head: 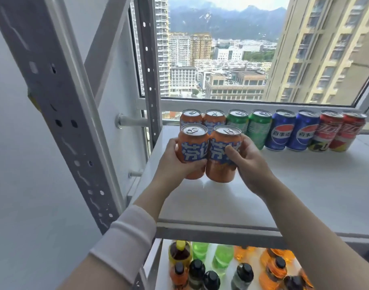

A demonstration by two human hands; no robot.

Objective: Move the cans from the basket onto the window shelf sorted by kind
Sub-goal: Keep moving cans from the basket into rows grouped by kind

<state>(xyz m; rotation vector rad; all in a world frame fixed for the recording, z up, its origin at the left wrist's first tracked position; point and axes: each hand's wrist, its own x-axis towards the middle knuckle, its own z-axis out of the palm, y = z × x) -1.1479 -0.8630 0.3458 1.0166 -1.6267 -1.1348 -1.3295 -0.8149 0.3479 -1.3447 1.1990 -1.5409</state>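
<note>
Shelf (305, 185), rear row: orange pair (192, 117), green pair (239, 122), blue pair (284, 130), red pair (334, 130), sorted. Front, before the orange pair: left can (193, 147), clasped by left hand (173, 162); right can (221, 151), clasped by right hand (250, 164); both orange. Basket unseen; remainder unknown.

window (221, 49): daylight, city view | wall (11, 185): pale grey | rack upright (53, 97): perforated grey metal

A high-rise room, perhaps a storeroom — the window (221, 59) shows city towers below, and a perforated metal rack (43, 91) carries drink cans (282, 130).
</note>
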